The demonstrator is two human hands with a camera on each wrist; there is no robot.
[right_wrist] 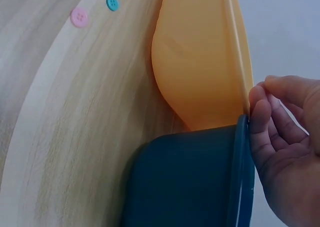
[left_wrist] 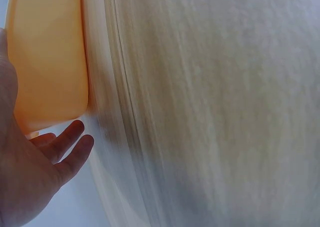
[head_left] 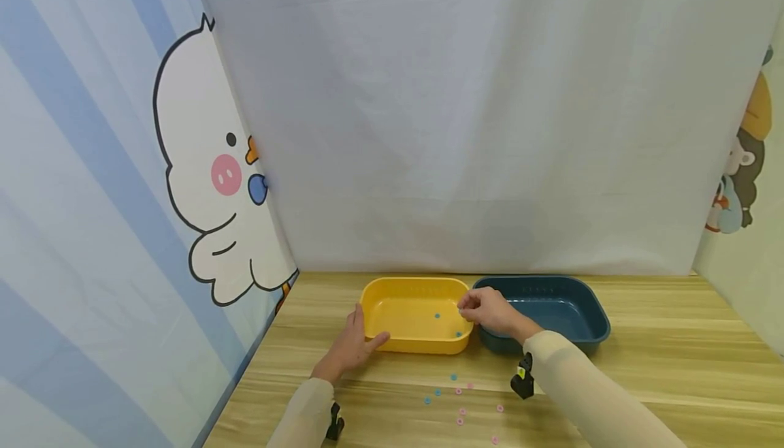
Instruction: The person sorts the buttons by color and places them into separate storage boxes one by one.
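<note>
A yellow plastic tray (head_left: 410, 346) stands on the table beside a dark blue tray (head_left: 560, 318). My left hand (head_left: 352, 346) rests at the yellow tray's near left corner, thumb at the front rim and fingers along the left side. In the left wrist view its fingers (left_wrist: 75, 154) are spread and fairly straight. Above the yellow tray's right rim, my right hand (head_left: 490, 310) pinches a small blue button (head_left: 461, 310) between thumb and fingertips; the fingers mostly hide it. Two blue buttons lie inside the yellow tray, one (head_left: 437, 316) mid-floor, the other (head_left: 459, 334) near the front right corner.
In front of the trays, several loose buttons lie scattered on the wooden table (head_left: 380, 407), among them a blue button (head_left: 453, 377) and a pink button (head_left: 499, 408). A pale curtain (head_left: 465, 128) hangs behind the table, with a printed curtain (head_left: 92, 230) at the left.
</note>
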